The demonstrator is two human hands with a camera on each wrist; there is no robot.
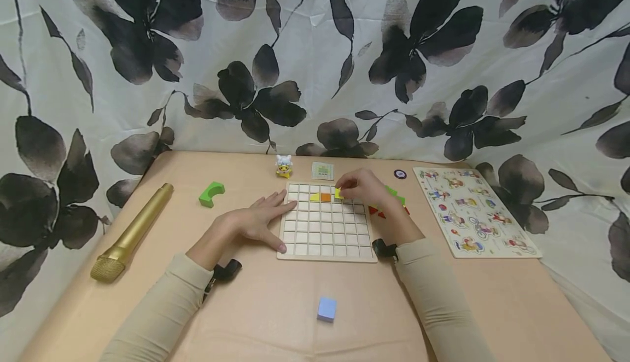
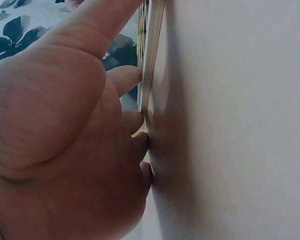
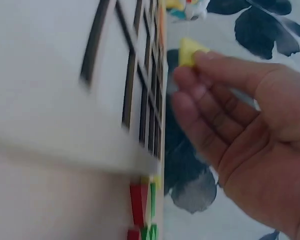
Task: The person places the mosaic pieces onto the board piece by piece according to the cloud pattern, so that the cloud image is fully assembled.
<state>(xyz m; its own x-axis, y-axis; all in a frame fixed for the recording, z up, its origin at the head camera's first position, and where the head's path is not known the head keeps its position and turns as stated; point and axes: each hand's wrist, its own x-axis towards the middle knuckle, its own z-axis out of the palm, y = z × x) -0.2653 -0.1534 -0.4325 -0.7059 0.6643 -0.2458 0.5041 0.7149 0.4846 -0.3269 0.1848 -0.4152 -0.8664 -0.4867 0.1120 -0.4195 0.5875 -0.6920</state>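
Note:
A white gridded board [image 1: 326, 237] with a light wooden frame lies on the table. In its upper rows sit an orange square piece [image 1: 325, 197] and a yellow triangular piece [image 1: 314, 198]. My right hand [image 1: 368, 188] is over the board's upper right part, pinching another yellow triangular piece [image 3: 189, 51] between thumb and fingertips. The right wrist view shows that piece raised off the grid. Spread along the board's left edge, my left hand [image 1: 253, 222] rests its fingers near the top and its thumb at the lower left corner.
Red and green pieces [image 3: 139, 202] lie right of the board, partly behind my right arm. Around it are a gold microphone [image 1: 133, 233], green arch block [image 1: 211, 193], small figurine [image 1: 284, 166], square card [image 1: 322, 171], round token [image 1: 400, 174], picture board [image 1: 455, 231] and blue block [image 1: 327, 309].

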